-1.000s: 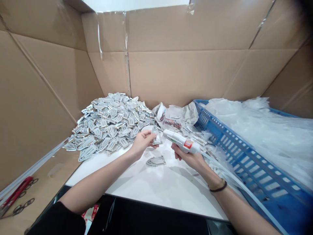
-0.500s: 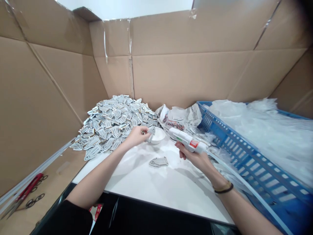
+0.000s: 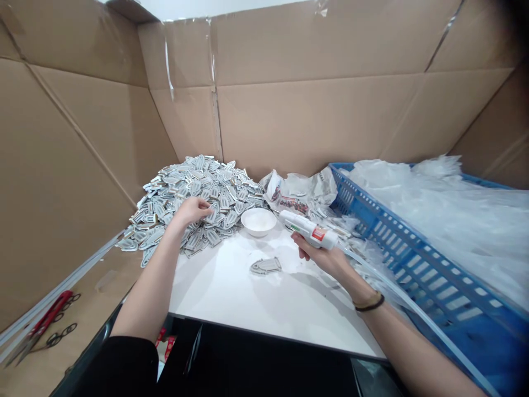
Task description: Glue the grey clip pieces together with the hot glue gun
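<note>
My right hand is wrapped around a white hot glue gun with a red label. Its nozzle points up and left, close to a small white bowl. My left hand is over a heap of grey, pointed flat pieces. Its thumb and fingers are pinched together right at the pieces; whatever they grip blends into the heap. On the white tabletop lies a single grey pointed piece, between my two arms.
To the right stands a blue plastic crate full of translucent plastic bags. Crumpled printed paper lies behind the bowl. Red-handled scissors and black rings rest at lower left. Cardboard walls enclose the workspace.
My left hand has gone from beside the bowl, where it held a grey piece, leftward to the heap. The glue gun stays in my right hand, and the view has shifted slightly.
</note>
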Available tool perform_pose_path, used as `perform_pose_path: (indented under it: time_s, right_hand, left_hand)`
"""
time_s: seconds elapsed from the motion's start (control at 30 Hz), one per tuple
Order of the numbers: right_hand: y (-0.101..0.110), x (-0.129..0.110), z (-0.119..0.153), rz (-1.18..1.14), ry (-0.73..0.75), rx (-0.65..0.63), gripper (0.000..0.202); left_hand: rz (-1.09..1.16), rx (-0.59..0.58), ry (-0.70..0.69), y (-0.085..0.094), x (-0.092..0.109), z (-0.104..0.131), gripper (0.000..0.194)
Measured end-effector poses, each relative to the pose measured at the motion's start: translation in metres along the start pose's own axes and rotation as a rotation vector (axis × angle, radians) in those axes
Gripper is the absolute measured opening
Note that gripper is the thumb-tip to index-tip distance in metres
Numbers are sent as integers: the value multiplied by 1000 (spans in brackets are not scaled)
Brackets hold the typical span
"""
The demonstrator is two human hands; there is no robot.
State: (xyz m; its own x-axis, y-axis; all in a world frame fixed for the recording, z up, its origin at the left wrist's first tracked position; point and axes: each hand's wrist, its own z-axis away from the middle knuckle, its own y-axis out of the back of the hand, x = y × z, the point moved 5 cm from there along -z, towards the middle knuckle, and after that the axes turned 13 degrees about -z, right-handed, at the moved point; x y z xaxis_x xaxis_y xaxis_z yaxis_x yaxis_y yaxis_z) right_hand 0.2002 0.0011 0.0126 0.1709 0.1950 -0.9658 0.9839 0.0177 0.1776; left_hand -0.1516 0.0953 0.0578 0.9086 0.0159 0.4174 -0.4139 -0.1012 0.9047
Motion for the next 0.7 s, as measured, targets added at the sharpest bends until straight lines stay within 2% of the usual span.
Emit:
perform_pose_path:
  time_s: [0.07,0.17,0.23,0.27,0.33,0.4,0.47,0.53,0.6,0.7]
  right_hand:
    - [0,2,-1,7,-3,-4,33]
    - [1,3,-2,27,-5,-11,33]
    - [2,2,-2,33,-9,-5,34]
    - [3,1,-2,33,-11,6,35]
    - [5,-2,-1,38,-15,40,35]
    - [6,-4,-1,44,-13,61,34]
    - [6,-6,-1,43,-8,59,32]
    - [6,-6,-1,41,-1,53,31]
    - [7,-4,-2,39,-3,58,30]
    - [7,-1,-4,39,-4,63,28]
  left_hand:
    - [-86,114,25,8,0,2,16]
    - [-265,397,17,20,12,11,18]
    - [-285,518,-65,18,30,19,23]
    - [-267,533,-151,12,42,23,25]
    - [-221,466,-404,-8,71,30,26]
    - [-187,308,-680,-33,97,38,25]
    - [-177,151,-850,-58,112,43,26]
    - [-205,58,-875,-76,114,43,29]
    - [-279,12,-841,-89,109,39,34]
    - [-387,-15,-829,-99,103,37,36]
